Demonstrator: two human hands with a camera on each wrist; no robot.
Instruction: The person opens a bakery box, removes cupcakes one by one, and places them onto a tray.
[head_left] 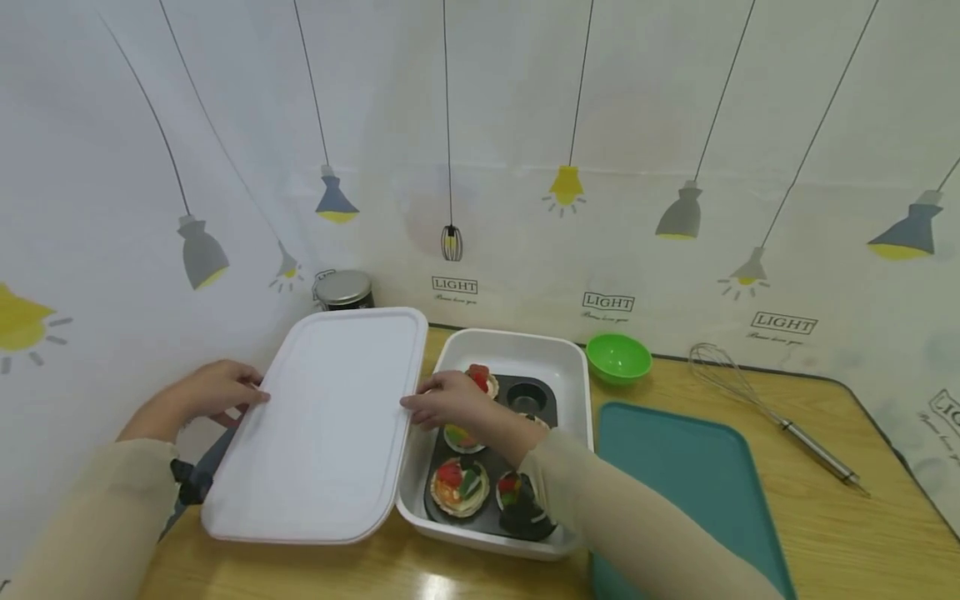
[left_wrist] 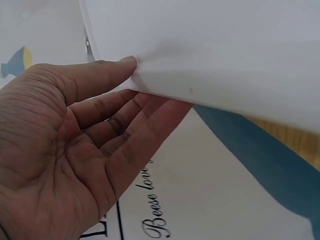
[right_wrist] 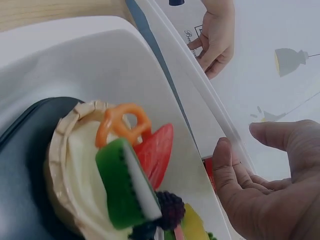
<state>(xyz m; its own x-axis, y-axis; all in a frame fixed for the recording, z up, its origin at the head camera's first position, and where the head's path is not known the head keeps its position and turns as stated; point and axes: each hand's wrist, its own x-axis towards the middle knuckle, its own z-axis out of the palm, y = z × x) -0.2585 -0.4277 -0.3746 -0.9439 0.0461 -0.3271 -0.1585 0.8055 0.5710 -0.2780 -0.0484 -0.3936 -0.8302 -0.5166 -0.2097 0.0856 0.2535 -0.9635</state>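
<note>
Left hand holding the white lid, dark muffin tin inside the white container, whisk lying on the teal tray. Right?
Not quite: the head view shows the whisk on the wooden table, right of the teal tray, not on it. The rest stands: left hand holding the white lid, dark muffin tin inside the white container.

lid bars left of box; near side free

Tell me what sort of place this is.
Probably a baking corner, perhaps a staged one: a muffin tin of fruit-topped tarts sits in a white container, a whisk lies on the wood-grain table, and lamp-printed sheeting hangs behind.
</note>
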